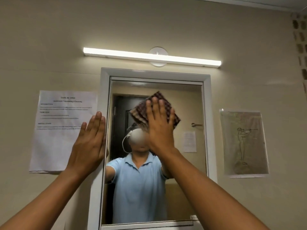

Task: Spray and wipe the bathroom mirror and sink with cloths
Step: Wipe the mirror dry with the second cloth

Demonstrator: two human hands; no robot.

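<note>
Mirror glass [186, 188] in a white rectangular frame [154, 72] fills the middle of my view. My right hand [160, 130] lies flat with fingers spread, pressing a brown checked cloth [142, 112] against the glass; the cloth's corners stick out at twelve and three o'clock of the hand. My left hand [90, 143] lies flat too, fingers straight and together, grasping nothing, resting on the frame's left edge. At nine o'clock of the mirror hangs a white printed paper sheet [54, 138]; at three o'clock, a line drawing on paper [244, 143]. At twelve o'clock glows a long white light bar [152, 56].
</note>
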